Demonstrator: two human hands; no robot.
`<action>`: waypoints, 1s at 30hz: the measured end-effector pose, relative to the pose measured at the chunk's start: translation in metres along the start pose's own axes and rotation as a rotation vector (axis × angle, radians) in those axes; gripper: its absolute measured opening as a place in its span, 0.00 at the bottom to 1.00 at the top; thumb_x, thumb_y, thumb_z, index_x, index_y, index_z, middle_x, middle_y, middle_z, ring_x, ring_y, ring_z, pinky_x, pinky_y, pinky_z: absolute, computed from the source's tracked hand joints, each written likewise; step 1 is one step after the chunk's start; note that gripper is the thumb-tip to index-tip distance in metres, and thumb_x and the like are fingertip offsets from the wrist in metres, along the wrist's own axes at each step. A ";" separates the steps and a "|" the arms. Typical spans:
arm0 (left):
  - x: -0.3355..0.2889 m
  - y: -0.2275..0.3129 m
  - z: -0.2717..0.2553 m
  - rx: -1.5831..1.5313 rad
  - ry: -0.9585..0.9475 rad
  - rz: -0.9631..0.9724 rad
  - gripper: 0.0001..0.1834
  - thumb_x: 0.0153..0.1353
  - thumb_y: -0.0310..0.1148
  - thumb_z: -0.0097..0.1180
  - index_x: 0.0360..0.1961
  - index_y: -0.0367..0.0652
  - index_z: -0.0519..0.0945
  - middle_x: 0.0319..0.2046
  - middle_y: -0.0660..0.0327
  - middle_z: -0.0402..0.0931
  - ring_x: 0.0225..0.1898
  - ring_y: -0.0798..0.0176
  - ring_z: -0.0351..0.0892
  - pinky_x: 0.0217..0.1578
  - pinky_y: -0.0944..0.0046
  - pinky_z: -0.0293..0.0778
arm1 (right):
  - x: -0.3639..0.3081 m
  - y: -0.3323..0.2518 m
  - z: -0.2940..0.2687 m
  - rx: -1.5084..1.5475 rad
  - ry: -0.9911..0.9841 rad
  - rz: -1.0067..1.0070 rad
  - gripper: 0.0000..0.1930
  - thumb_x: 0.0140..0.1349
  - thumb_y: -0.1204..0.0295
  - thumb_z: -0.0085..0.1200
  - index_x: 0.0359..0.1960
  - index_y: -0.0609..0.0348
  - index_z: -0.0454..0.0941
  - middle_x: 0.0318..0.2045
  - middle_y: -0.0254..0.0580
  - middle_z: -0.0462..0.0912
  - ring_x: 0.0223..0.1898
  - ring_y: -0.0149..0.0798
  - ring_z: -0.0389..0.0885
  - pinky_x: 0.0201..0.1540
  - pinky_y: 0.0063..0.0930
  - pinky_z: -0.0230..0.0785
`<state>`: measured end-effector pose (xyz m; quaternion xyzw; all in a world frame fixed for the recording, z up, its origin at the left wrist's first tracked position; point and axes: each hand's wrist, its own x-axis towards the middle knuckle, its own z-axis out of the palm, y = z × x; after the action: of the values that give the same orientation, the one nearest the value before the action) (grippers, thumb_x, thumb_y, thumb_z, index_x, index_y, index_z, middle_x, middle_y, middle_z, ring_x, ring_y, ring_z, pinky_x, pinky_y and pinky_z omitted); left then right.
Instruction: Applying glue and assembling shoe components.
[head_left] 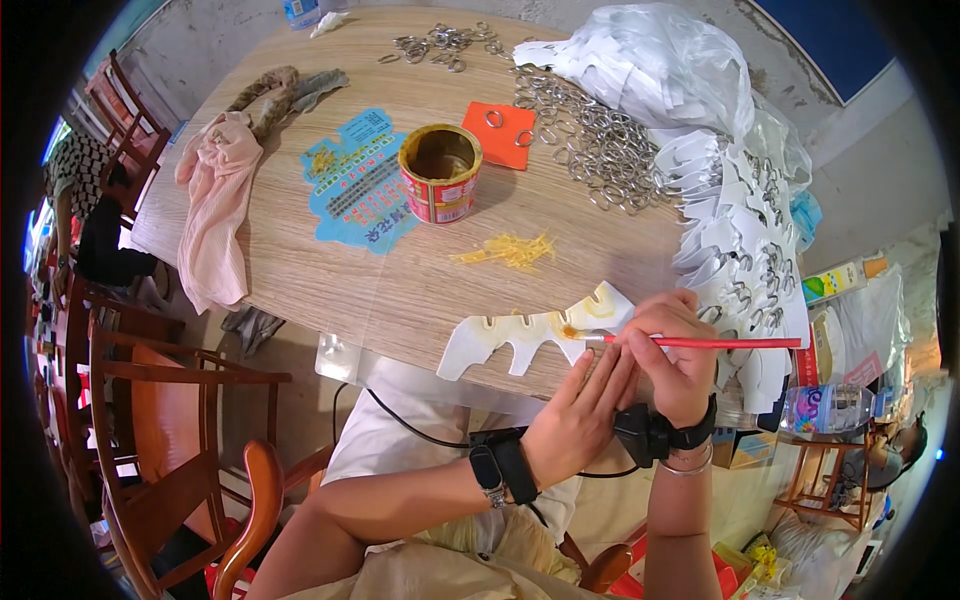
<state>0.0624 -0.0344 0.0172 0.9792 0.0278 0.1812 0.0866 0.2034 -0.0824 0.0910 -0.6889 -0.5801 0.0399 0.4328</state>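
Note:
My right hand [672, 350] pinches a thin red-handled paintbrush [740, 343]. The brush tip touches a white, flat, notched cut-out [480, 343] at the table's near edge, on a patch of amber, glue-like stuff. More yellowish smears run along its upper notches. My left hand [580, 415] lies with fingers stretched out by the cut-out's right end, its fingertips close under my right hand; whether they press on the piece is hard to tell. Beyond stands an open red tin [440, 200], brown residue inside, on the edge of a blue printed card [345, 215]. Yellow shreds [515, 250] lie nearer.
Loose metal rings [600, 150] heap at the far right, with more [440, 45] behind. White cut-outs fitted with rings [735, 260] stack along the right edge, beside a plastic bag [660, 65]. An orange square [500, 135], a pink cloth [215, 205] and wooden chairs [160, 400] surround.

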 end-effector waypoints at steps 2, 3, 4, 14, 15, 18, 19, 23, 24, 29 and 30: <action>0.002 -0.001 -0.002 -0.009 0.007 -0.006 0.32 0.54 0.39 0.44 0.58 0.31 0.66 0.64 0.48 0.57 0.66 0.52 0.55 0.64 0.53 0.51 | -0.001 0.000 0.000 0.011 0.019 0.013 0.05 0.54 0.72 0.54 0.24 0.59 0.77 0.21 0.36 0.77 0.26 0.38 0.75 0.40 0.30 0.57; 0.002 -0.001 -0.003 -0.007 0.011 -0.007 0.32 0.54 0.39 0.44 0.58 0.31 0.66 0.63 0.48 0.57 0.66 0.52 0.55 0.64 0.53 0.50 | -0.001 0.001 0.001 0.015 0.041 0.026 0.05 0.55 0.72 0.54 0.24 0.59 0.77 0.21 0.37 0.77 0.27 0.39 0.75 0.40 0.30 0.57; 0.003 -0.001 -0.004 -0.006 0.016 -0.007 0.32 0.54 0.39 0.44 0.58 0.31 0.66 0.63 0.48 0.57 0.66 0.52 0.55 0.64 0.53 0.50 | -0.001 0.001 0.002 0.018 0.062 0.039 0.05 0.55 0.72 0.53 0.24 0.59 0.77 0.21 0.37 0.77 0.27 0.39 0.75 0.40 0.30 0.57; 0.003 -0.001 -0.003 0.016 0.029 -0.013 0.32 0.55 0.40 0.44 0.59 0.32 0.65 0.63 0.48 0.57 0.66 0.52 0.55 0.64 0.53 0.49 | 0.000 -0.002 0.001 -0.027 0.053 0.042 0.05 0.55 0.74 0.52 0.24 0.59 0.77 0.22 0.36 0.78 0.27 0.39 0.75 0.40 0.30 0.57; 0.003 -0.001 -0.004 0.015 0.021 -0.007 0.32 0.55 0.40 0.44 0.59 0.32 0.65 0.63 0.48 0.57 0.66 0.52 0.55 0.64 0.53 0.49 | -0.002 0.000 0.001 0.011 0.054 0.040 0.05 0.55 0.73 0.52 0.24 0.59 0.77 0.22 0.36 0.78 0.27 0.38 0.75 0.40 0.30 0.57; 0.001 0.000 -0.004 0.020 -0.003 0.001 0.32 0.54 0.40 0.44 0.59 0.32 0.65 0.63 0.48 0.57 0.66 0.52 0.55 0.64 0.53 0.49 | -0.001 -0.001 0.002 0.053 0.014 0.013 0.05 0.55 0.73 0.52 0.23 0.58 0.76 0.21 0.36 0.78 0.27 0.38 0.75 0.39 0.30 0.57; 0.001 0.000 -0.003 0.026 -0.010 0.002 0.33 0.54 0.40 0.44 0.59 0.32 0.64 0.63 0.48 0.57 0.66 0.52 0.55 0.64 0.53 0.50 | 0.000 -0.002 0.002 0.055 -0.006 0.001 0.05 0.55 0.73 0.52 0.23 0.58 0.76 0.21 0.36 0.77 0.27 0.38 0.75 0.39 0.30 0.57; 0.003 -0.001 -0.004 0.010 0.024 -0.003 0.32 0.54 0.40 0.44 0.59 0.32 0.65 0.63 0.48 0.58 0.66 0.52 0.55 0.64 0.53 0.50 | -0.001 -0.001 0.002 0.019 0.051 0.040 0.05 0.55 0.73 0.53 0.23 0.58 0.76 0.21 0.37 0.77 0.27 0.39 0.75 0.39 0.30 0.57; 0.003 -0.001 -0.005 0.013 0.021 -0.004 0.32 0.54 0.40 0.44 0.59 0.32 0.65 0.63 0.48 0.58 0.66 0.52 0.56 0.64 0.53 0.50 | 0.001 -0.004 0.003 -0.019 0.080 0.050 0.05 0.55 0.73 0.52 0.23 0.58 0.76 0.21 0.37 0.77 0.28 0.39 0.75 0.39 0.30 0.57; 0.003 0.000 -0.004 0.026 0.008 -0.003 0.32 0.54 0.39 0.43 0.59 0.32 0.65 0.63 0.49 0.58 0.66 0.52 0.56 0.64 0.54 0.51 | 0.002 -0.003 0.006 -0.050 0.098 0.062 0.05 0.56 0.73 0.51 0.24 0.59 0.76 0.22 0.38 0.77 0.28 0.39 0.74 0.39 0.30 0.57; 0.003 0.000 -0.004 0.024 0.002 -0.006 0.32 0.55 0.39 0.43 0.59 0.32 0.64 0.63 0.49 0.58 0.66 0.52 0.56 0.64 0.54 0.50 | 0.000 -0.002 0.003 -0.033 0.067 0.076 0.06 0.56 0.73 0.51 0.24 0.59 0.76 0.22 0.38 0.77 0.28 0.39 0.73 0.39 0.30 0.57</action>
<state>0.0635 -0.0331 0.0223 0.9799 0.0329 0.1816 0.0756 0.1996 -0.0812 0.0904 -0.7185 -0.5394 0.0237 0.4385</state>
